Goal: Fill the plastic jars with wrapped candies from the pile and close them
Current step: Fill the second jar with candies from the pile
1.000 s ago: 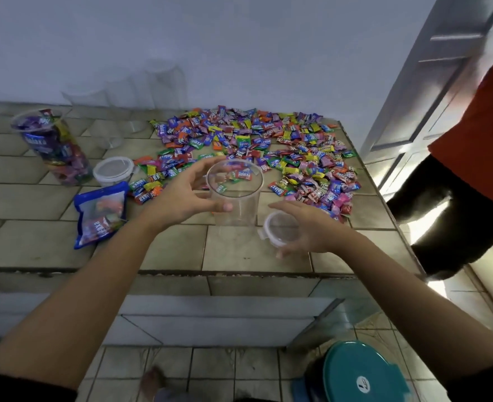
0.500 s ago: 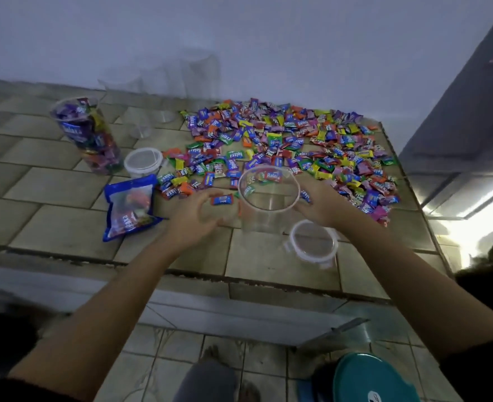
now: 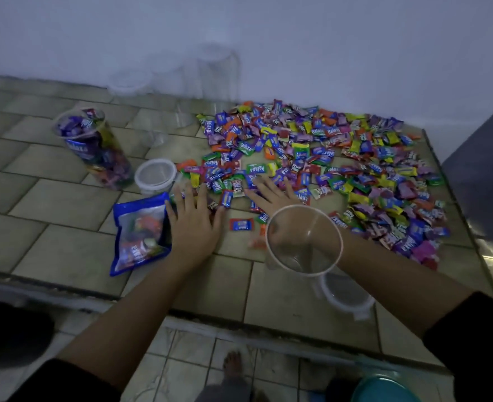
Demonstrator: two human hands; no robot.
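My left hand (image 3: pixel 194 227) lies flat on the worktop (image 3: pixel 51 204), fingers spread, their tips touching the near edge of the candy pile (image 3: pixel 312 152). My right hand (image 3: pixel 271 195) rests on the candies with fingers spread, just behind the empty jar (image 3: pixel 306 250). A lid (image 3: pixel 346 294) lies near right, and a filled jar (image 3: pixel 94 149) stands far left.
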